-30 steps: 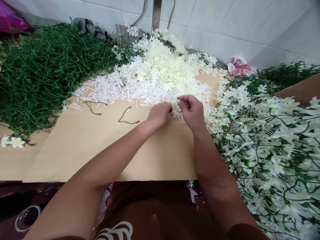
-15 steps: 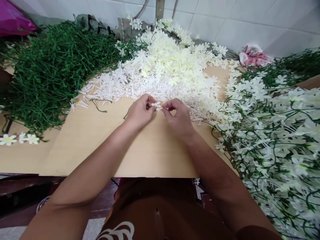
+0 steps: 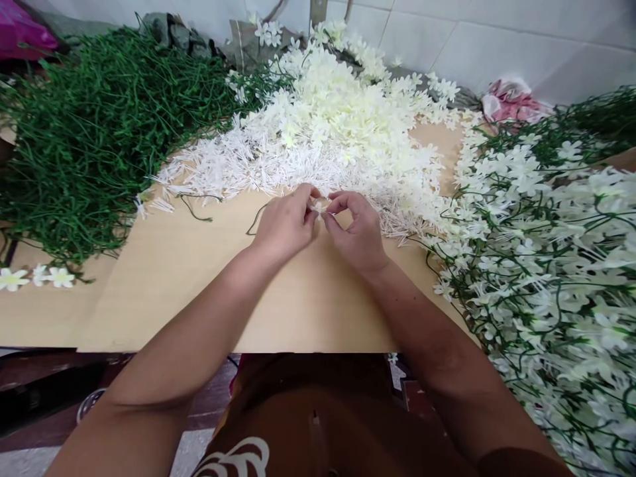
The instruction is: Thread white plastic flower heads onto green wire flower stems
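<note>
Near the centre of the frame, the left hand (image 3: 285, 222) and the right hand (image 3: 358, 230) pinch a small white flower (image 3: 318, 207) between their fingertips, just below the white blossom heap (image 3: 342, 119).

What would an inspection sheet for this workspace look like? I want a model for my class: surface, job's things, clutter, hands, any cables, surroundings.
Surface: tan board, flower parts along its far side.
Job's things: small white piece near the middle; white blossoms and white filaments piled beyond; green stems heaped left; stemmed flowers heaped right.
Clutter: loose stem on the board; three blossoms at the left edge; crumpled pink-and-white item, far right.
Hands: left hand pinches the small white piece; right hand has its fingertips at it, exact grip too small to tell.
Cables: two cord-like strips at the top, nature unclear.
Surroundings: tiled wall behind; magenta bag-like item, far left.
</note>
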A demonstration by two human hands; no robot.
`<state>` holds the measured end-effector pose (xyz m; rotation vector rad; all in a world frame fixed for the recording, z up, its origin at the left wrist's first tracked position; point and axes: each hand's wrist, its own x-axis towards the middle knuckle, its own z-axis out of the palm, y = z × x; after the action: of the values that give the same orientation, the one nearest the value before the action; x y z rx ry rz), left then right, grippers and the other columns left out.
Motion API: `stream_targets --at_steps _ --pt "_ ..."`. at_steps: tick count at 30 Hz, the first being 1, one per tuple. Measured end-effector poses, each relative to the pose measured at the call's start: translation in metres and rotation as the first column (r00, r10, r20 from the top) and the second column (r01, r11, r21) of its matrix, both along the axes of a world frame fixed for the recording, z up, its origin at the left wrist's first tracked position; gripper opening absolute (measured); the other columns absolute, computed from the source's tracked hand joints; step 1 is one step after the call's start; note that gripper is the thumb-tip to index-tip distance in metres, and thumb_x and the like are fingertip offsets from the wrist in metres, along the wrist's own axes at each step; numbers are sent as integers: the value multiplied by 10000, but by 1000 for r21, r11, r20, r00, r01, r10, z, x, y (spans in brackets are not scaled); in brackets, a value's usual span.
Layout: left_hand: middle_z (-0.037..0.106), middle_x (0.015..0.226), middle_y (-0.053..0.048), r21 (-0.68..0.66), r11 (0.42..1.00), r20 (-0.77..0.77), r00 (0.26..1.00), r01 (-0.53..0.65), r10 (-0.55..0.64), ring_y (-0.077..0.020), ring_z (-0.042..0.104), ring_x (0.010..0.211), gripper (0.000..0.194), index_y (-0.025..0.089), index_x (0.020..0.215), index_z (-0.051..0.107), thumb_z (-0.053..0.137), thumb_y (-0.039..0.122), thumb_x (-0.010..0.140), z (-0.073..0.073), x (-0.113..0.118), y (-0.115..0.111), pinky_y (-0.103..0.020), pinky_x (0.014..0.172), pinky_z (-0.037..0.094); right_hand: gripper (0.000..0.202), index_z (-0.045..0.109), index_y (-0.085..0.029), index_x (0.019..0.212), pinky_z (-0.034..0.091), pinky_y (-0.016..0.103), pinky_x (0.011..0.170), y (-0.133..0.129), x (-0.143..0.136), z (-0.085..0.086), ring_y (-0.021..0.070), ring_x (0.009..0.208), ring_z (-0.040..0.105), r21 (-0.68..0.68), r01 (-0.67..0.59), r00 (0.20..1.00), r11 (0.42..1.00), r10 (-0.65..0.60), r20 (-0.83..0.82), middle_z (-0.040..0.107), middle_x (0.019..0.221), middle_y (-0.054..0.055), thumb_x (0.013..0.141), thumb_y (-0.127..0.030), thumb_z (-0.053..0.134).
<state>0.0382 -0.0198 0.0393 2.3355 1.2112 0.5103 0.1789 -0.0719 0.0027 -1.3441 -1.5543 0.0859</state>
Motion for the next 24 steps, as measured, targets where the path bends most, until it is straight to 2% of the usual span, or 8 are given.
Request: stream_targets --at_steps 6,11,15,21,24 --pt "715 920 -43 26 998 -22 998 55 -54 -226 651 848 329 218 1138 557 478 194 819 -2 -1 1 -341 783 479 138 465 -237 801 482 347 777 3 1 -8 177 809 607 24 11 993 1000 -13 115 639 815 13 797 -130 551" --pt "703 902 -35 28 997 36 997 71 -72 -217 646 834 325 216 1128 564 495 200 811 -4 -2 2 -333 771 478 142 446 -236 805 478 333 762 3 2 -10 169 790 595 11 48 991 999 -49 126 618 811 13 810 -128 539" --pt "691 885 -24 11 998 70 995 69 -70 -198 633 811 313 220 1110 572 501 191 806 -5 -2 1 -315 750 472 161 442 -232 794 474 309 697 3 0 -10 164 771 584 -15 30 993 999 -28 117 597 793 14 792 -99 534" --pt "680 859 -10 -27 990 174 976 138 -131 -170 612 779 336 216 1126 576 515 180 797 -8 -6 2 -299 736 459 145 461 -222 761 472 287 656 1 -2 -7 139 729 544 -58 -26 1000 998 25 -6 555 768 5 801 -93 514" --pt "678 834 -10 -107 977 282 948 184 -147 -159 608 774 326 206 1129 574 537 223 806 -10 -9 6 -293 738 460 134 478 -216 750 477 277 666 2 1 -7 115 705 532 -103 -104 977 989 82 -196 540 749 -14 789 -129 572"
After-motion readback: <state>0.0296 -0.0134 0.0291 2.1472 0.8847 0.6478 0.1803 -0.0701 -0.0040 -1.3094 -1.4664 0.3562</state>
